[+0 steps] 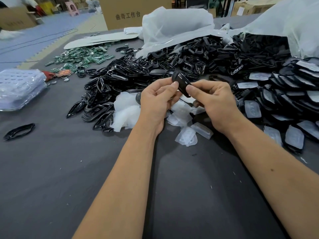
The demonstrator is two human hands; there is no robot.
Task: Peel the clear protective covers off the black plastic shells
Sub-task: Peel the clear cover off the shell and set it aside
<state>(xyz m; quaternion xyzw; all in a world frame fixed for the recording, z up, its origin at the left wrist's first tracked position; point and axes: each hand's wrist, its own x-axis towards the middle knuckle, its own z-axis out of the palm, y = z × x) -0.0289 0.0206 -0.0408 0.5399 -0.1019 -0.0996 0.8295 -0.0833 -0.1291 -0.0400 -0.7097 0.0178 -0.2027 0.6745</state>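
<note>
1. While both forearms reached up from 6 o'clock, the left hand [155, 100] and right hand [214, 102] met near the centre, each pinching one black shell [182, 83] between them.
2. The left thumb pressed the shell's near left edge; the curled fingers behind it were mostly hidden by the palm.
3. The right thumb and forefinger pinched the shell's right side; whether a clear cover was caught in that pinch could not be made out, since any film on the glossy black blurred away.
4. The shell was held off the table [69, 169], tilted, its lower end tucked behind the right thumb.
5. Below the hands, toward 6 o'clock of them, lay loose covers [186, 135], partly masked by the wrists.
6. At 3 o'clock a heap of shells still wearing covers [293, 137] ran out of frame on the right edge.
7. From 9 to 1 o'clock spread a heap of black frames [155, 66], too tangled to tell one from another.
8. At 1 o'clock a white bag [172, 26] draped over the heap's far side, hiding what lay beneath.
9. At 10 o'clock sat green boards [82, 57], small and blurred.
10. At 9 o'clock a stack of clear trays [20, 87] was cut by the left edge.
11. A single frame [19, 131] lay apart at 8 o'clock.
12. At 12 o'clock a carton [127, 12] stood, its top cut off.
</note>
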